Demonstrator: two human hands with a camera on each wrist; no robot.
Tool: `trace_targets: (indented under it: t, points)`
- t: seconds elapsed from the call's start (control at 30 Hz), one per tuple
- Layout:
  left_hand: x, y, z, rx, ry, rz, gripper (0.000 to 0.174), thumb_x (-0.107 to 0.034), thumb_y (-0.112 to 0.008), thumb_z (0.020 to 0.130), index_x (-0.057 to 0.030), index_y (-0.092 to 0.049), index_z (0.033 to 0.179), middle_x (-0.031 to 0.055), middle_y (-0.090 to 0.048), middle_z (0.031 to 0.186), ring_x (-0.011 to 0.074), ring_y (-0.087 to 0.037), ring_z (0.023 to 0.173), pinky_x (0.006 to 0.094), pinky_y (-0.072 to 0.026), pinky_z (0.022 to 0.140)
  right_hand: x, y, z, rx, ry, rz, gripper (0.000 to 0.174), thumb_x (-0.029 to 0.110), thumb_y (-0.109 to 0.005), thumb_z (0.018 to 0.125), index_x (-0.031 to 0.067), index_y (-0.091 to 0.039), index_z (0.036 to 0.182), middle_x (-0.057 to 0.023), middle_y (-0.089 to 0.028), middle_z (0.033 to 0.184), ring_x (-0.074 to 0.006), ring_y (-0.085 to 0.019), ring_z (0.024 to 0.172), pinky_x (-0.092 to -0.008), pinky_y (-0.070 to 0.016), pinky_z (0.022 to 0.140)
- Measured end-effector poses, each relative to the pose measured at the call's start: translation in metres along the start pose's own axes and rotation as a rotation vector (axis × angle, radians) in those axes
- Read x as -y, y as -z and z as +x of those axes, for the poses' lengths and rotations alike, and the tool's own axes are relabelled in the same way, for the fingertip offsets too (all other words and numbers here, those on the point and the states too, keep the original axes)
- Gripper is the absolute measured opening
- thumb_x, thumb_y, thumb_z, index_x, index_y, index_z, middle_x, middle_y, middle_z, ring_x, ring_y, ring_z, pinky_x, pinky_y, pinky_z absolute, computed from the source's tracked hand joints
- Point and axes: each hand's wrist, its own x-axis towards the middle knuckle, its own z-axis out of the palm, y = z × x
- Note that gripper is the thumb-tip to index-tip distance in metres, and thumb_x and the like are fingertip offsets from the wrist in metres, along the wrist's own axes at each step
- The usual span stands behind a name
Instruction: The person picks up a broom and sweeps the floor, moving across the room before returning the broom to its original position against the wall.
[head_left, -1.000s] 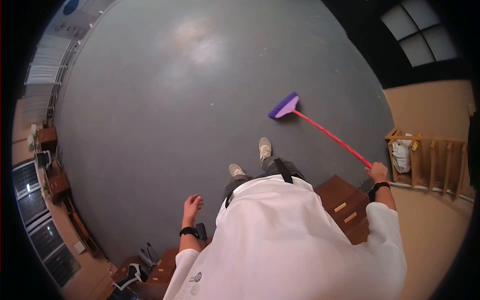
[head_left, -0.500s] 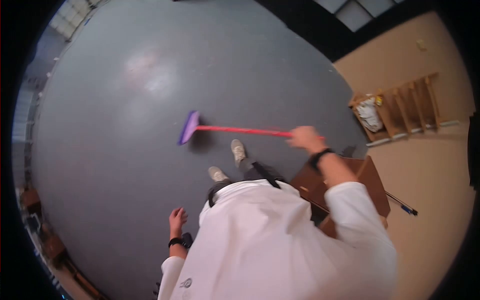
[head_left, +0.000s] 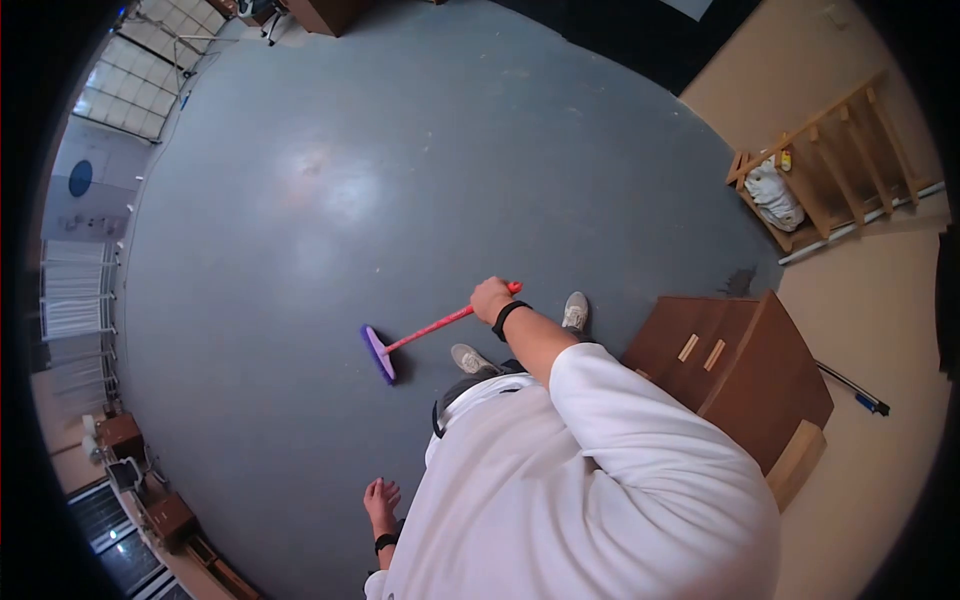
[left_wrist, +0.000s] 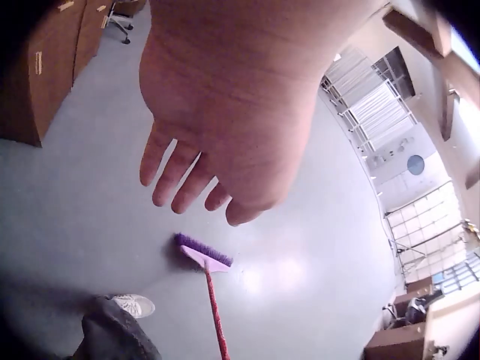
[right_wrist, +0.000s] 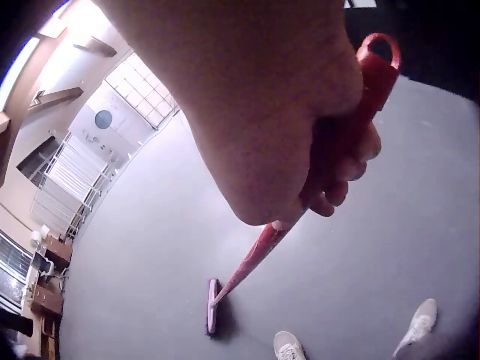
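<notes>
My right hand (head_left: 492, 298) grips a broom (head_left: 430, 327) near the top of its red handle, fingers curled round it. In the right wrist view the handle's red end loop (right_wrist: 384, 46) sticks out past the hand. The broom's head (head_left: 379, 354), pinkish-purple with dark purple bristles, is at the grey floor in front and to the left of the shoes. My left hand (head_left: 381, 500) hangs at the left side, holding nothing. In the left wrist view its fingers (left_wrist: 174, 174) are relaxed and spread a little, with the broom's head (left_wrist: 204, 253) beyond them.
A brown cabinet (head_left: 735, 370) stands close on the right. Behind it a wooden rack (head_left: 840, 160) with a white bag (head_left: 773, 197) is against the tan wall. The shoes (head_left: 470, 358) stand on the grey floor (head_left: 300, 400). More brown furniture (head_left: 172, 520) lines the far left.
My right hand has swung the broom from the right across to the left, in front of the body. The broom's head is now left of the feet. The left hand stays low, without anything in it.
</notes>
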Motion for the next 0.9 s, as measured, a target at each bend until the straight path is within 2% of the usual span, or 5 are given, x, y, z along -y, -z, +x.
trace_targets:
  t: [0.23, 0.37, 0.5, 0.67, 0.9]
  points:
    - [-0.018, -0.136, -0.045, 0.176, 0.084, 0.25, 0.035, -0.027, -0.053, 0.084, -0.0029, -0.049, 0.109, 0.0119, -0.06, 0.096, 0.0234, -0.06, 0.085, 0.035, -0.048, 0.071, -0.209, -0.059, -0.056, -0.074, -0.202, 0.139, 0.022, 0.025, -0.052, 0.074, 0.0159, -0.067, 0.087, -0.0055, -0.065, 0.087, -0.0207, -0.063, 0.084, -0.0364, -0.0495, 0.067]
    - [-0.038, -0.196, -0.044, 0.286, 0.011, 0.327, 0.034, -0.027, -0.054, 0.084, -0.0032, -0.053, 0.108, 0.0096, -0.061, 0.094, 0.0208, -0.06, 0.084, 0.0334, -0.0472, 0.07, -0.357, -0.098, -0.157, -0.215, -0.362, 0.23, 0.023, 0.025, -0.053, 0.068, 0.007, -0.067, 0.075, -0.0142, -0.063, 0.078, -0.0297, -0.062, 0.077, -0.0407, -0.049, 0.068]
    - [-0.076, -0.235, -0.042, 0.242, -0.038, 0.283, 0.031, -0.025, -0.053, 0.085, -0.0042, -0.054, 0.107, 0.0077, -0.062, 0.092, 0.0181, -0.06, 0.082, 0.031, -0.0461, 0.069, -0.457, -0.101, -0.275, -0.169, -0.69, 0.306, 0.032, 0.034, -0.058, 0.072, 0.0047, -0.065, 0.082, -0.0176, -0.062, 0.085, -0.0328, -0.059, 0.085, -0.0402, -0.0467, 0.077]
    - [-0.118, -0.265, -0.023, 0.291, -0.102, 0.489, 0.031, -0.025, -0.053, 0.084, -0.0043, -0.054, 0.107, 0.0069, -0.062, 0.091, 0.0166, -0.059, 0.081, 0.0304, -0.0458, 0.068, -0.531, -0.104, -0.36, -0.089, -0.951, 0.3, 0.037, 0.037, -0.055, 0.077, 0.0023, -0.065, 0.085, -0.0215, -0.061, 0.09, -0.0345, -0.058, 0.088, -0.0412, -0.0467, 0.076]
    - [-0.165, -0.302, -0.013, 0.226, -0.167, 0.411, 0.031, -0.025, -0.054, 0.083, -0.003, -0.055, 0.105, 0.0067, -0.062, 0.088, 0.0149, -0.058, 0.077, 0.0284, -0.0453, 0.064, -0.53, -0.095, -0.378, -0.202, -0.993, 0.275, 0.041, 0.038, -0.058, 0.076, -0.0021, -0.064, 0.078, -0.0239, -0.06, 0.081, -0.037, -0.059, 0.08, -0.0439, -0.0465, 0.071]
